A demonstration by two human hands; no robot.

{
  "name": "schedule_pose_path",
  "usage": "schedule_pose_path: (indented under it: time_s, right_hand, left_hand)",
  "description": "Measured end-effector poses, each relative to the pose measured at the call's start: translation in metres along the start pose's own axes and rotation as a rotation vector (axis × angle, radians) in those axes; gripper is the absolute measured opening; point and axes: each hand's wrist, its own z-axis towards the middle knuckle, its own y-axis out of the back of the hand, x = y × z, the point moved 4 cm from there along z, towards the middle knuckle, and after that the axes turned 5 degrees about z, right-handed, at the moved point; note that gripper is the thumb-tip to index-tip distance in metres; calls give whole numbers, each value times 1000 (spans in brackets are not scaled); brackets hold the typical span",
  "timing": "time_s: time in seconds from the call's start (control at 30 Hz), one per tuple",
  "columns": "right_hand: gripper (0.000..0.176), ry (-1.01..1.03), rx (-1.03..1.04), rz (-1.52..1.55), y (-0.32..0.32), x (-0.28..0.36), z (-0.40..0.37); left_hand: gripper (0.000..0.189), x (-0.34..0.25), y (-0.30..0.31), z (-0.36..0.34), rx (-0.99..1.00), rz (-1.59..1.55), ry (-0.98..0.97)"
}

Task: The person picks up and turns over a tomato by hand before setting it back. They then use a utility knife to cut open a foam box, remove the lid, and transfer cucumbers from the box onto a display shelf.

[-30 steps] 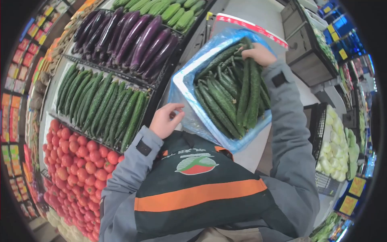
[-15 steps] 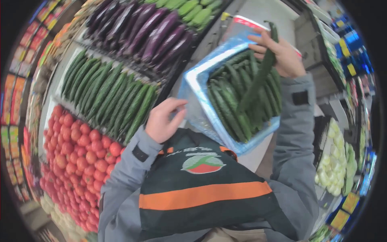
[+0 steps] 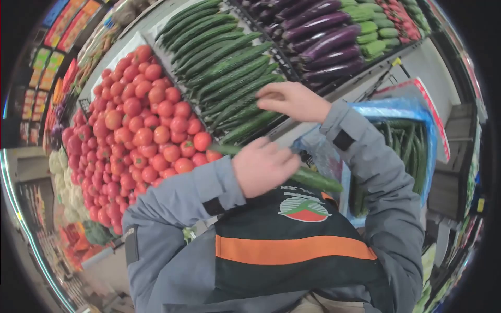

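A dark green cucumber (image 3: 315, 179) lies across the front of the apron, with my left hand (image 3: 265, 166) wrapped round its middle. Both its ends stick out past the fingers, one towards the tomatoes. Above and to the right, my right hand (image 3: 295, 101) is over the near edge of the displayed cucumbers (image 3: 214, 57), its fingers slightly bent and apart, holding nothing. On the right stands a box lined with blue plastic (image 3: 429, 135), holding more cucumbers (image 3: 404, 143), partly hidden by my right sleeve.
Red tomatoes (image 3: 141, 122) are heaped left of the cucumber rows. Purple eggplants (image 3: 334, 44) and light green vegetables (image 3: 373, 31) lie beyond a black divider at the top. Grey crates (image 3: 454, 161) stand at the far right.
The view has shifted left towards the tomatoes. The loose cucumber has passed from my right hand to my left. My right hand has left the box and moved over to the cucumber display.
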Motion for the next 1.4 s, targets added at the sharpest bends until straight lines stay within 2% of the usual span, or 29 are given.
schedule_pose_path:
  time_s: [0.03,0.1,0.2,0.3,0.4,0.5,0.6,0.7,0.8,0.9,1.0,1.1,1.2,1.3,1.4]
  right_hand:
    - [42,59,-8,-155,-12,-27,13]
    - [23,300,-115,-760,-36,-75,35]
    - [27,498,-177,-925,-66,-106,52]
    - [37,492,-212,-910,-70,-115,62]
    - [39,451,-196,-928,-72,-119,69]
    - [36,452,-173,-978,-71,-113,71]
    - [37,541,-200,-1096,-71,-110,68]
    - [29,494,-107,-1085,-68,-105,61]
    - [35,475,-84,-1087,-62,-99,57]
    - [37,515,-185,-1008,-49,-89,48]
    - [42,477,-221,-910,-21,-69,33]
    - [41,463,-517,-700,20,-39,-2]
    - [35,464,-832,-379,60,-29,-58]
    - [33,221,-1034,-9,69,-24,-113]
    - [35,154,-1117,93,67,-36,-151]
  left_hand:
    - [20,10,-11,-32,94,-61,99]
    - [53,29,-37,-101,449,-324,434]
    - [31,36,-52,-167,361,-640,773]
    - [50,30,-59,-205,304,-712,1025]
    - [45,32,-53,-203,350,-809,1108]
    - [44,34,-56,-201,284,-826,1020]
    - [49,41,-59,-198,343,-896,964]
    - [50,44,-65,-199,357,-861,908]
    - [51,50,-73,-189,405,-768,935]
    - [47,56,-85,-178,443,-685,994]
    - [47,68,-103,-161,291,-563,954]
    - [44,82,-138,-138,57,-389,772]
    - [43,89,-170,-113,85,-231,793]
    - [43,87,-176,-88,194,-167,851]
    - [40,84,-176,-69,219,-111,757]
